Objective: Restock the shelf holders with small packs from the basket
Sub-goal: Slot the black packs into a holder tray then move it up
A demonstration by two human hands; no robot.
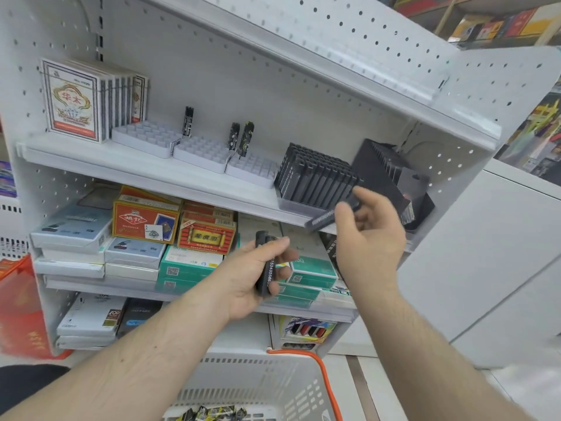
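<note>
My left hand [258,271] grips a short stack of slim black packs [263,265] upright in front of the middle shelf. My right hand [368,229] pinches one black pack [321,219], tilted, just below the front of a holder [315,180] filled with rows of the same black packs. A second black holder [385,174] stands tilted to its right. The white basket [264,387] with an orange handle sits below my arms, with several small patterned packs [212,413] at its bottom.
Three white slotted holders [200,150] stand on the upper shelf with a few patterned packs [243,138] upright in them. Card boxes [91,98] stand at far left. Lower shelves hold stacked boxes [145,220]. A red bag [21,305] hangs at left.
</note>
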